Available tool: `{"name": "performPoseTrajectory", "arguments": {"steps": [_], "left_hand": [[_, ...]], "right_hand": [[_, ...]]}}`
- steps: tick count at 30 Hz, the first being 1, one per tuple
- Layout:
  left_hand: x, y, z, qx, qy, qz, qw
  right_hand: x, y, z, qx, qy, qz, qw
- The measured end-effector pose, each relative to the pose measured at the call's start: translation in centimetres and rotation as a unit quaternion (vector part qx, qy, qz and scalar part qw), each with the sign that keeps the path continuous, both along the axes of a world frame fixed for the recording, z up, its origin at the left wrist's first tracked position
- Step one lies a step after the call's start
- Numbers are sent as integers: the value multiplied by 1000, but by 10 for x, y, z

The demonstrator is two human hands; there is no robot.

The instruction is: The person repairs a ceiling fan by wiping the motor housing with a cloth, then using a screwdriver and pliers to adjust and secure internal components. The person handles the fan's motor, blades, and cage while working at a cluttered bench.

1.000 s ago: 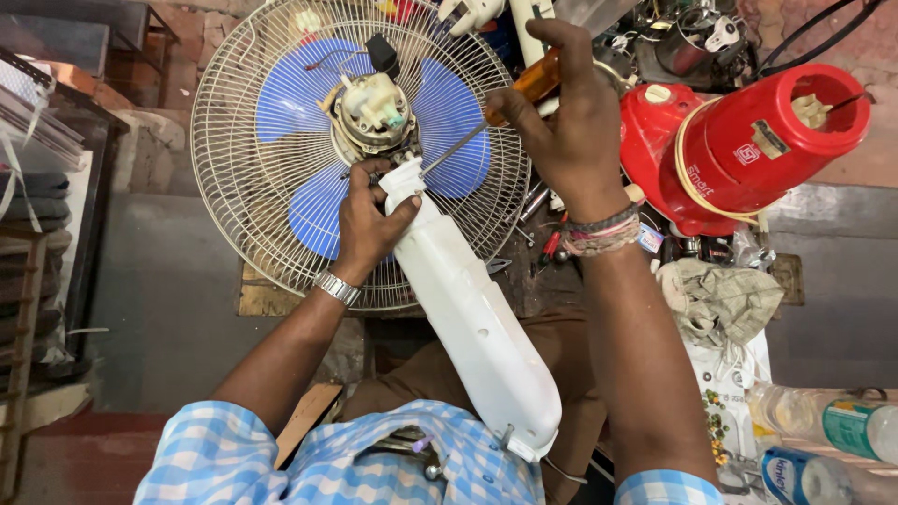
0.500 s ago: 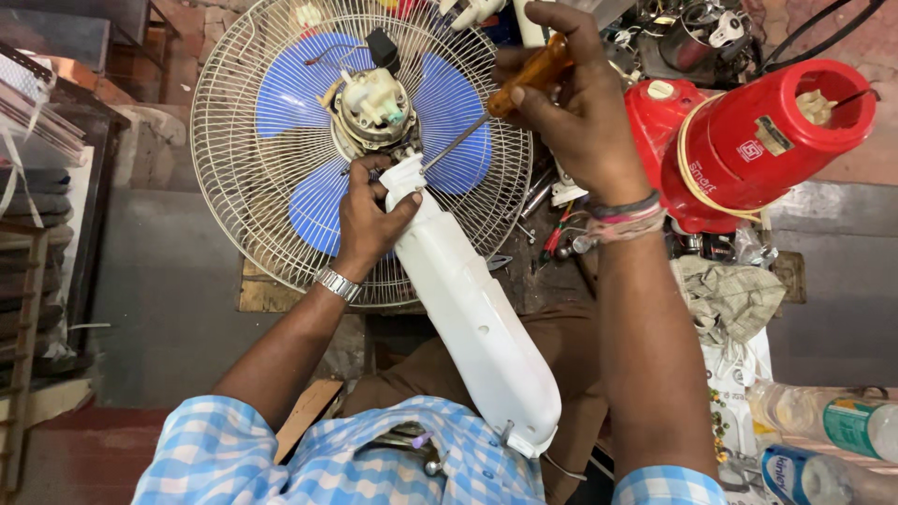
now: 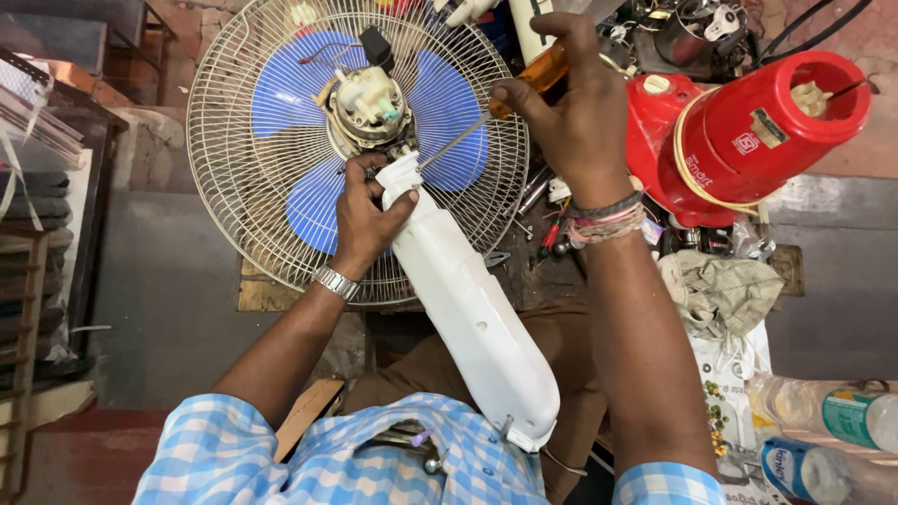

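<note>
A pedestal fan with a white wire cage (image 3: 234, 168) and blue blades (image 3: 449, 103) lies in front of me, its bare motor (image 3: 367, 101) facing up. The fan's white neck housing (image 3: 468, 299) runs from the motor down toward my lap. My left hand (image 3: 365, 220) grips the top of this housing, just under the motor. My right hand (image 3: 571, 112) holds an orange-handled screwdriver (image 3: 538, 75), whose metal shaft slants down-left to the joint between housing and motor.
A red appliance body (image 3: 748, 131) lies on its side at the right among loose tools and wires. A crumpled rag (image 3: 725, 290) and plastic bottles (image 3: 823, 411) sit at the lower right. Dark shelving (image 3: 37, 187) stands at the left.
My right hand and the screwdriver have shifted slightly up and left, with the tip staying at the joint. My left hand keeps its hold on the housing.
</note>
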State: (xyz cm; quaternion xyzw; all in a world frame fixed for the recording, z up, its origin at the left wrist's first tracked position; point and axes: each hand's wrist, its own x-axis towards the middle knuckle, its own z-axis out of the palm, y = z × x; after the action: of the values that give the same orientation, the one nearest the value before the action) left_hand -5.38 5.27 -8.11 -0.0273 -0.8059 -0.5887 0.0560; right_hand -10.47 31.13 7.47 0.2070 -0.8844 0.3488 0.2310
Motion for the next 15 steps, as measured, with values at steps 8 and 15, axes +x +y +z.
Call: {"name": "performPoseTrajectory", "arguments": {"steps": [8,15], "left_hand": [[-1,-1,-2,-8,21,-3,1000],[3,0,-1,1,13,-4,1000]], "right_hand": [[2,4,3,-174,-135,130,967],[6,-2,0,-21,38,53,998]]}}
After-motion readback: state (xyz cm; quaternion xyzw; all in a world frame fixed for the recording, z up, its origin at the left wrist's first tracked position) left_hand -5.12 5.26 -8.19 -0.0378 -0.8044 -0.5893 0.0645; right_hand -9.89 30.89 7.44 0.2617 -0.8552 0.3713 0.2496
